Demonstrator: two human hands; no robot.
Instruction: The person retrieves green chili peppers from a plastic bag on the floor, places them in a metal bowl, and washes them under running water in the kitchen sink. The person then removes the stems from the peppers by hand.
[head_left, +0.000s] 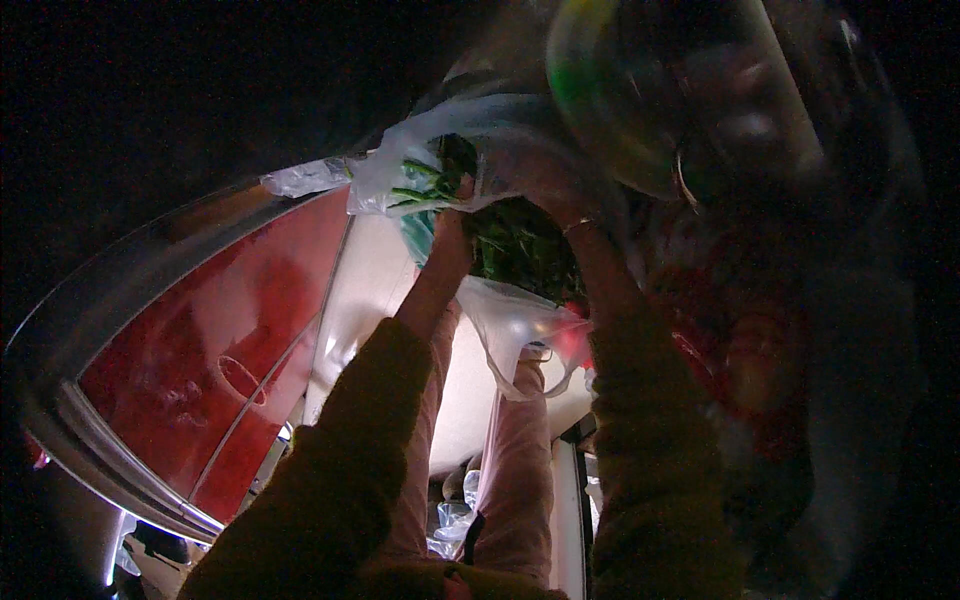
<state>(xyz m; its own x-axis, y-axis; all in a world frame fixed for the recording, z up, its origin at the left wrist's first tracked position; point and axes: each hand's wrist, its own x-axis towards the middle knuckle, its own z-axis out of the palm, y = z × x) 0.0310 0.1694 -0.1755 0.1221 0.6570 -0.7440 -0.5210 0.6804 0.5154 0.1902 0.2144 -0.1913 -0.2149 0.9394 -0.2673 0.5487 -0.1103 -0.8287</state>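
Note:
A translucent plastic bag (420, 146) lies across the upper middle, with long green vegetable stalks (420, 191) at its mouth. My left hand (455, 214) reaches under the bag's edge beside the stalks. Most of its fingers are hidden. My right hand (529, 169) is behind or inside the cloudy plastic, and its grip is blurred. Between my forearms is a dark bunch of leafy greens (517, 244). Below the greens hangs a white plastic bag (495, 315) with loop handles and a red patch.
At the left is a glossy red panel (217, 360) with curved metal trim (124, 457). A clear bag with green and yellow print (577, 67) fills the upper right. My legs (517, 465) stand on a pale floor, near crumpled clear plastic (452, 521). Much of the right side is dark.

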